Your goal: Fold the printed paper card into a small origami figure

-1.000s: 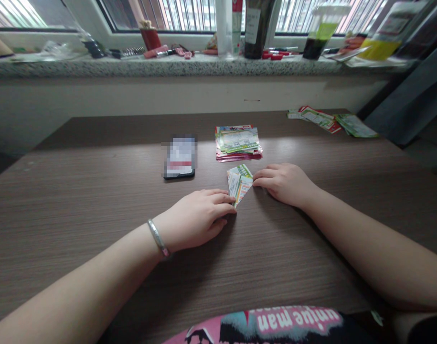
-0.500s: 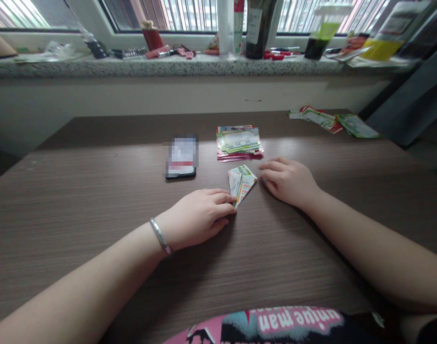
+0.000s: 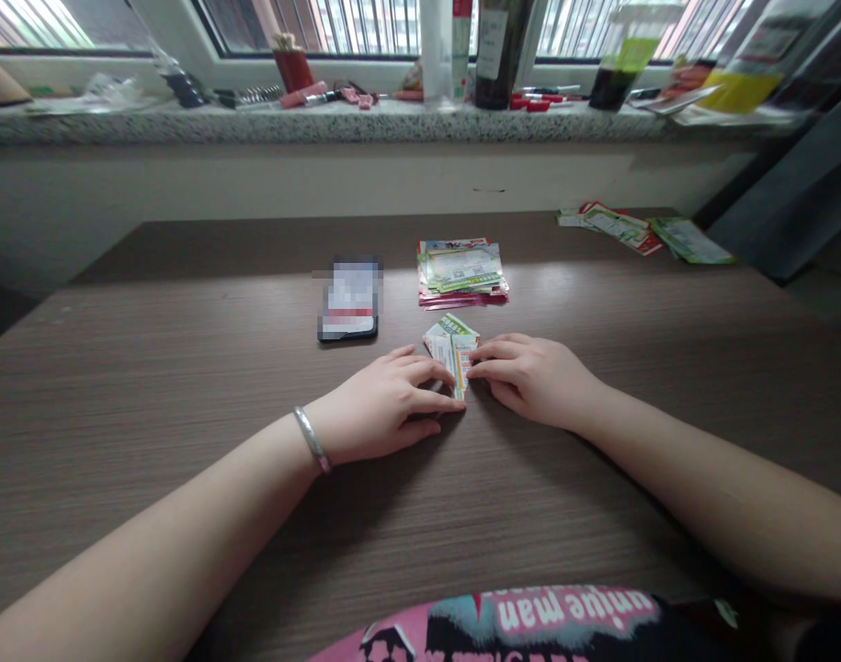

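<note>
A small folded paper (image 3: 453, 348), green, white and orange, lies on the brown table in front of me, its narrow end pointing towards me. My left hand (image 3: 392, 403) rests with its fingers apart, the fingertips touching the paper's lower left side and tip. On the opposite side, my right hand (image 3: 530, 377) touches the paper's right edge with its fingertips, its fingers also spread. Neither hand is wrapped round anything. Just beyond the paper sits a stack of printed sheets (image 3: 461, 269).
A phone (image 3: 349, 302) lies left of the stack. More folded papers (image 3: 623, 230) are at the table's back right. Behind the table (image 3: 186, 386), bottles (image 3: 493, 55), a red cup (image 3: 293, 69) and small items stand on the stone windowsill (image 3: 365, 125).
The paper has turned and shifted slightly left, its tip now pointing more towards me. My right hand has moved left and nearer to me and now touches it. My left hand has barely moved.
</note>
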Demonstrator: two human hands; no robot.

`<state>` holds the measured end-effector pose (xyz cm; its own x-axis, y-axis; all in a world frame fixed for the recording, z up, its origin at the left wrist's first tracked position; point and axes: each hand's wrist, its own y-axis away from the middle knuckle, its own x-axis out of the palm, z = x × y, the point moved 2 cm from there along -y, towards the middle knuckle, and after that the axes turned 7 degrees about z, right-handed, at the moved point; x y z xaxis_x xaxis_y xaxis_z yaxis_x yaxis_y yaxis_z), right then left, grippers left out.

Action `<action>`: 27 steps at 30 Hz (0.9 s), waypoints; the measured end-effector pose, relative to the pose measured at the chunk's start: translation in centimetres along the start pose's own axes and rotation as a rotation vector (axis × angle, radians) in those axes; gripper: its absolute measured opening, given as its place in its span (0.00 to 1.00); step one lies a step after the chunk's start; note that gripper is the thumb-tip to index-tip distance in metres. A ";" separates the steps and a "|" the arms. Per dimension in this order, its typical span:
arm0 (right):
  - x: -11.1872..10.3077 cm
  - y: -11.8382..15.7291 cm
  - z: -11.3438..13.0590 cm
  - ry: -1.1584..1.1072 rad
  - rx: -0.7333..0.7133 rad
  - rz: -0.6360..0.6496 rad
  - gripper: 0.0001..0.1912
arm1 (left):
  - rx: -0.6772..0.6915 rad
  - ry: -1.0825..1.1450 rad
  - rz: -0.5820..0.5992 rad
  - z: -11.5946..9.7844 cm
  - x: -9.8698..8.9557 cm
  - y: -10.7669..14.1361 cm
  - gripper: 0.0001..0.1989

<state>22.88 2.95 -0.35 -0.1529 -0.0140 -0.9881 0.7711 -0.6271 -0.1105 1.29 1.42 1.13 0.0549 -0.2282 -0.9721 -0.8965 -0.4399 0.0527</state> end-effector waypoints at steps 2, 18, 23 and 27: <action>0.0 -0.1 -0.1 -0.018 0.004 0.001 0.16 | -0.007 0.041 -0.015 0.7 0.2 0.1 0.19; -0.3 -0.4 1.2 -0.130 -0.283 0.020 0.13 | -0.089 -0.015 -0.124 2.1 1.0 0.0 0.14; -0.1 -0.4 1.2 -0.183 -0.332 0.052 0.12 | -0.107 -0.010 -0.135 2.2 1.2 0.1 0.13; 0.3 -0.6 0.4 -0.210 -0.197 -0.045 0.12 | -0.104 0.026 -0.150 2.0 1.2 0.2 0.12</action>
<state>22.11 3.02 -0.49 -0.2985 -0.1628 -0.9404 0.8626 -0.4678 -0.1928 0.29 2.78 -0.46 0.1967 -0.1752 -0.9647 -0.8273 -0.5578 -0.0674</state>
